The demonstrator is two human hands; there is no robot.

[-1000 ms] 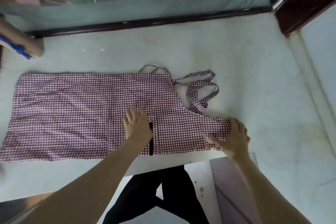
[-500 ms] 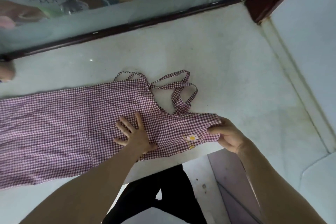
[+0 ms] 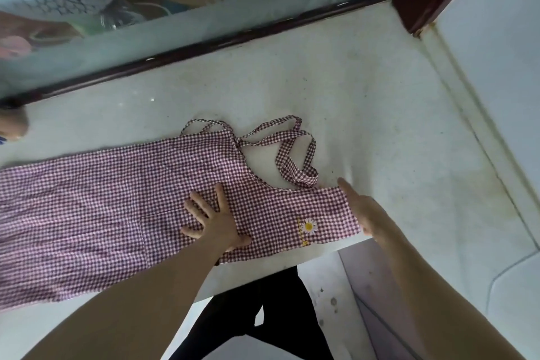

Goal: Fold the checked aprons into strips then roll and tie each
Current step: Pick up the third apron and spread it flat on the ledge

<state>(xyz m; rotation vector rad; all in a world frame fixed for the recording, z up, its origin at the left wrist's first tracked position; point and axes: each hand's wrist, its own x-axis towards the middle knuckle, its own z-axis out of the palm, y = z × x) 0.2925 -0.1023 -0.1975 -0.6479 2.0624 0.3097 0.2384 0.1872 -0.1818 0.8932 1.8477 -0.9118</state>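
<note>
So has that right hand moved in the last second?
Yes. The right hand was flat on the apron at its bib corner; now it lies straight-fingered along the bib's end edge, over the table.

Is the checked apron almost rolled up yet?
Not yet. The apron lies spread flat on the table, its straps loose and untied. The left hand presses it flat while the right hand straightens the bib edge by the daisy. Strip folding, rolling and tying are all left.
</note>
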